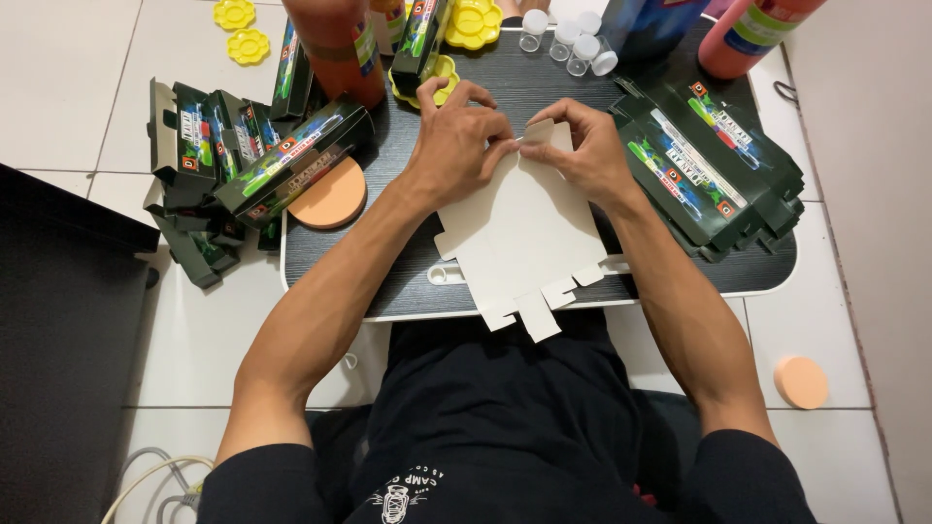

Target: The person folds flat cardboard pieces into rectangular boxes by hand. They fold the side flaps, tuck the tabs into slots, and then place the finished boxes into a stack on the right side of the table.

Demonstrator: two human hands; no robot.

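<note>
Here, at nine o'clock, a heap of folded dark boxes [243, 155] lay beside a round orange sponge [330, 197]. At the centre, the left hand [456, 141] and the right hand [587, 146] both pinched the top flap of a flat white carton blank [519, 238] on the black table [505, 82]. At three o'clock lay a stack of flat dark boxes [714, 170].

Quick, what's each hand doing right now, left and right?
Left hand: closed, pinching the top flap of the flat white carton blank.
Right hand: closed, pinching the same flap.
</note>
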